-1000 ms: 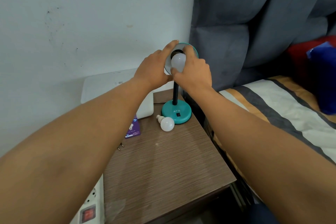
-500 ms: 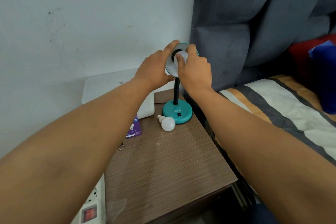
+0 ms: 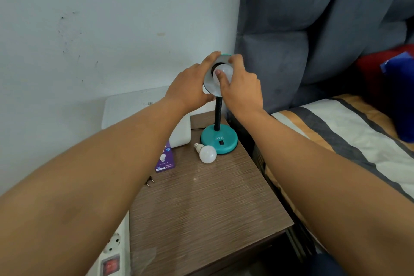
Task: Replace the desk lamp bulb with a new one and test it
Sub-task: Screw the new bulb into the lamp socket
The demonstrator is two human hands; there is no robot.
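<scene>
A teal desk lamp stands at the back of a brown nightstand point(image 3: 201, 208), its round base point(image 3: 219, 142) under a black flexible neck. My left hand point(image 3: 188, 89) grips the rim of the lamp shade point(image 3: 210, 87), which faces me. My right hand point(image 3: 240, 89) is closed around a white bulb point(image 3: 225, 71) seated in the shade's socket, thumb across its front. A second white bulb point(image 3: 207, 153) lies loose on the nightstand against the base.
A purple bulb box point(image 3: 165, 161) and a black plug point(image 3: 149, 181) lie left of the loose bulb. A white box point(image 3: 125, 112) leans on the wall. A power strip point(image 3: 112, 260) sits low left. Bed point(image 3: 349, 132) and grey headboard are on the right.
My right hand has turned around the bulb in the socket, the thumb now lying across its front. The left hand stays on the shade rim. The loose bulb has not moved.
</scene>
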